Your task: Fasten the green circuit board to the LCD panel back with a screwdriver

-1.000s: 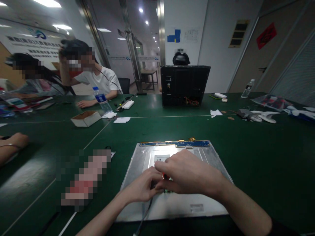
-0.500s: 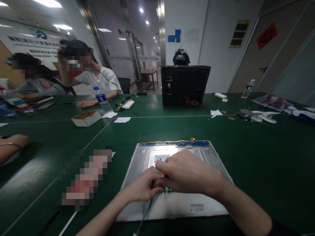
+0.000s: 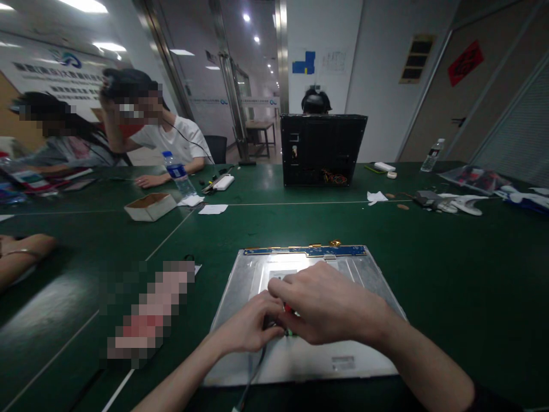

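Note:
A silver flat display panel (image 3: 231,297) lies face down before me, with a narrow blue circuit board (image 3: 349,250) along its far edge. Over its middle, the fingers of my left hand (image 3: 249,323) are closed in a pinch on something mostly hidden. My right hand (image 3: 330,300) is closed just beside it, knuckles up, and its fingertips meet those of the left. A bit of a red part (image 3: 289,309) and a sliver of a green piece (image 3: 290,332) show between the hands. From under my left hand a thin dark cable (image 3: 256,372) runs toward me.
Left of the panel lies a blurred pinkish item (image 3: 150,315). Farther off stand an open paper box (image 3: 150,207), a water bottle (image 3: 175,171) and a black case (image 3: 323,150) with exposed wires. Other people sit at the left; a co-worker's forearm (image 3: 21,257) rests on the table (image 3: 463,274).
My right hand has turned and dipped slightly, covering more of the green piece. My left hand stays put. The co-worker's forearm at the left has shifted a little to the right.

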The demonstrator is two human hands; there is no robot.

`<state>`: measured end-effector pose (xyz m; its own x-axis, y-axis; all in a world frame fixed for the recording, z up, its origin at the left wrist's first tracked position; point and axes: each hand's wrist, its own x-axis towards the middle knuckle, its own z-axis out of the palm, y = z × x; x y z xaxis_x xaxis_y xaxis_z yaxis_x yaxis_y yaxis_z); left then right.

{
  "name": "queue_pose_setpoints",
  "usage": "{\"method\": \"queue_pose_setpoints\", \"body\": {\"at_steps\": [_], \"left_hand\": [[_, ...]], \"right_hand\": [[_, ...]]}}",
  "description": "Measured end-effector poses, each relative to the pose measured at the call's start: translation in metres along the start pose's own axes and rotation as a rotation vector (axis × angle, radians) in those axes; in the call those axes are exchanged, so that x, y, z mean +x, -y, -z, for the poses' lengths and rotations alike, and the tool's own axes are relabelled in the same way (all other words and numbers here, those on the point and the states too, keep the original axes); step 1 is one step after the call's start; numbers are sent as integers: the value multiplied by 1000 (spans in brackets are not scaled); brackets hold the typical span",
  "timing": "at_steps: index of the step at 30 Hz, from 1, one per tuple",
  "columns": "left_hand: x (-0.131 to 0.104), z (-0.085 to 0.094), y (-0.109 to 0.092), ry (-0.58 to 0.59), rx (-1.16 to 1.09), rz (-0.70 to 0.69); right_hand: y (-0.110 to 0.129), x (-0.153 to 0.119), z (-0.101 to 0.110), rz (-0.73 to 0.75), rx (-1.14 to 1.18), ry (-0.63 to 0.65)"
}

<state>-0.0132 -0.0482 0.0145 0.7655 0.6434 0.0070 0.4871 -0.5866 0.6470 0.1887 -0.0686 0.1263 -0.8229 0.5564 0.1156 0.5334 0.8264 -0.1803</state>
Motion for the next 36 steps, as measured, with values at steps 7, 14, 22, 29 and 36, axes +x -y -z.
{"method": "queue_pose_setpoints", "body": {"at_steps": [7, 14, 22, 29, 36], "left_hand": [[-1, -1, 0, -6, 6, 26], [-1, 1, -1, -30, 4, 35], [0, -3, 1, -46, -17, -12], [-1, -4, 4, -27, -14, 0], [0, -2, 1, -4, -13, 31]], "right_hand": [[-1, -1, -1, 8, -12, -5], [0, -1, 1, 51, 5, 28], [-2, -1, -3, 50, -30, 8], [-2, -1, -4, 87, -5, -8], [-2, -1, -2, 77, 20, 6]]}}
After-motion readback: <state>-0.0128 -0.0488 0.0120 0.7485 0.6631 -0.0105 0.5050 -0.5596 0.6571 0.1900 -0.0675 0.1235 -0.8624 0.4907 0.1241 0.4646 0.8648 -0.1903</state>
